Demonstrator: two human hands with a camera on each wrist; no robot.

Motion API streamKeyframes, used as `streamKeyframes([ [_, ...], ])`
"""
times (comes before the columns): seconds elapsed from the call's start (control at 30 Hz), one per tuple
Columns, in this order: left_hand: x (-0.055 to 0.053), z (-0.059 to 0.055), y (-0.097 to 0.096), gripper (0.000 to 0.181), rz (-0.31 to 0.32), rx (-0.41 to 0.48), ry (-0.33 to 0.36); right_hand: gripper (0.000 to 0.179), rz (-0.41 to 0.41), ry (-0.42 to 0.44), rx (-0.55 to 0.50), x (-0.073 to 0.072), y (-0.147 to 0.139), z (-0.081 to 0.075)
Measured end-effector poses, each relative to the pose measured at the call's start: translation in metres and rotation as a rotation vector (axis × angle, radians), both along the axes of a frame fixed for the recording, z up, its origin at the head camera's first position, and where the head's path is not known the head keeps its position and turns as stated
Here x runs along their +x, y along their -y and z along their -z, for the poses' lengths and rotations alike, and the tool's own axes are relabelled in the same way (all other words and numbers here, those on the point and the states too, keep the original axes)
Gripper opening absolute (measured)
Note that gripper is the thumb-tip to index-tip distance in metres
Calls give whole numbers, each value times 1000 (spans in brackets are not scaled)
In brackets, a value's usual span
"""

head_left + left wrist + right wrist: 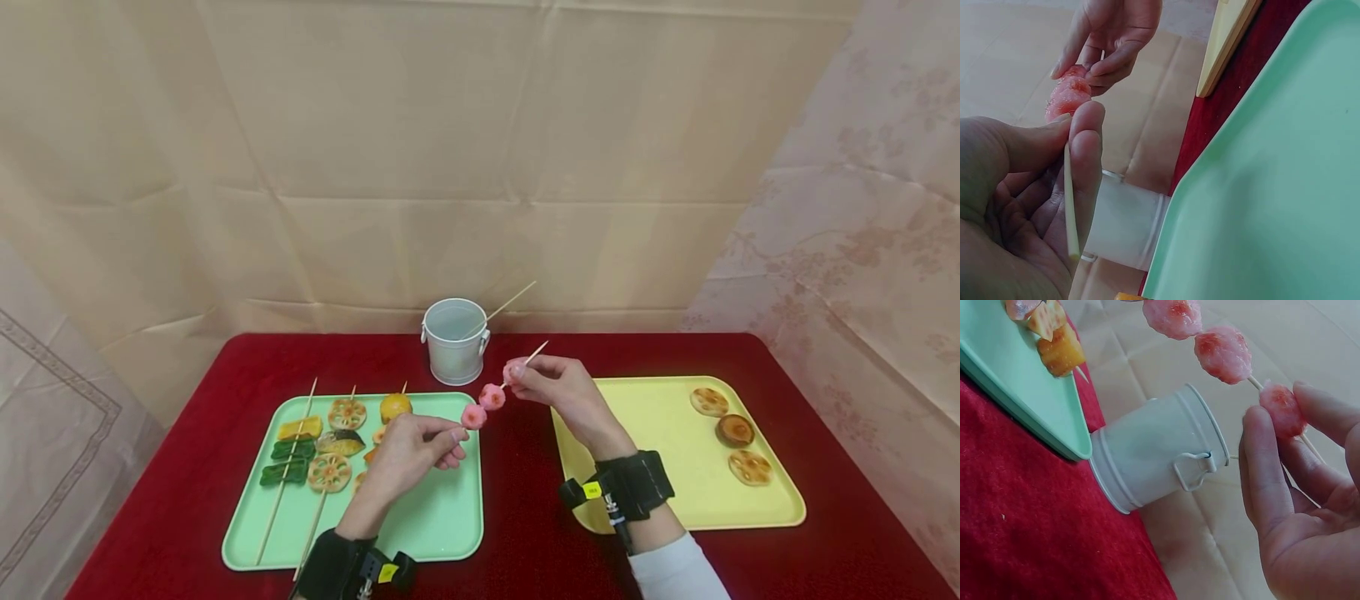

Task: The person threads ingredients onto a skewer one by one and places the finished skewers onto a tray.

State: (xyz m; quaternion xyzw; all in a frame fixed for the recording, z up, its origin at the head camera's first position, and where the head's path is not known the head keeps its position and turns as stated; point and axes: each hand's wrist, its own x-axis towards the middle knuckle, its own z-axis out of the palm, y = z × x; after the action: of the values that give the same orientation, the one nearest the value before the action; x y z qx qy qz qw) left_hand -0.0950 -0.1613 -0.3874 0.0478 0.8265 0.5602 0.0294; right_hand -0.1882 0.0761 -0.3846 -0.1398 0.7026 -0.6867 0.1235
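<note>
A wooden skewer with three browned pink balls is held in the air between both hands, slanting up to the right. My left hand pinches the stick between thumb and fingers just below the lowest ball, and its blunt end sticks out in the left wrist view. With thumb and fingertips my right hand grips the uppermost ball; the stick's tip shows beyond it. The two lower balls sit a little apart on the stick.
Beneath the left hand, a green tray carries several skewers of vegetables, including lotus root slices. On the right, a yellow tray holds two lotus root slices and a mushroom cap. A white bucket with a bare stick stands behind.
</note>
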Motion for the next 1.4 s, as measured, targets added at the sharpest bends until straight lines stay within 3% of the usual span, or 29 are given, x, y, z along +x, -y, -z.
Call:
streamKeyframes([
  [0.23, 1, 0, 0, 17, 2, -1, 3, 39, -23, -14, 47, 3, 2, -3],
  [0.53, 1, 0, -3, 11, -31, -239, -78, 38, -17, -11, 45, 4, 3, -3],
  [0.83, 4, -3, -9, 8, -15, -296, -91, 40, -24, -25, 70, 4, 3, -3],
  [0.97, 6, -5, -9, 6, -18, -315, -94, 48, 12, -41, 123, 2, -1, -2],
  [1.17, 18, -10, 4, 22, -21, -337, -111, 54, 75, -46, 159, -4, -10, -5],
  [1.3, 30, -8, 18, 36, -21, -388, -126, 53, 80, -52, 144, -6, -14, -6],
  [1.4, 37, -4, 26, 40, -28, -409, -99, 52, 75, -58, 142, -6, -15, -7],
])
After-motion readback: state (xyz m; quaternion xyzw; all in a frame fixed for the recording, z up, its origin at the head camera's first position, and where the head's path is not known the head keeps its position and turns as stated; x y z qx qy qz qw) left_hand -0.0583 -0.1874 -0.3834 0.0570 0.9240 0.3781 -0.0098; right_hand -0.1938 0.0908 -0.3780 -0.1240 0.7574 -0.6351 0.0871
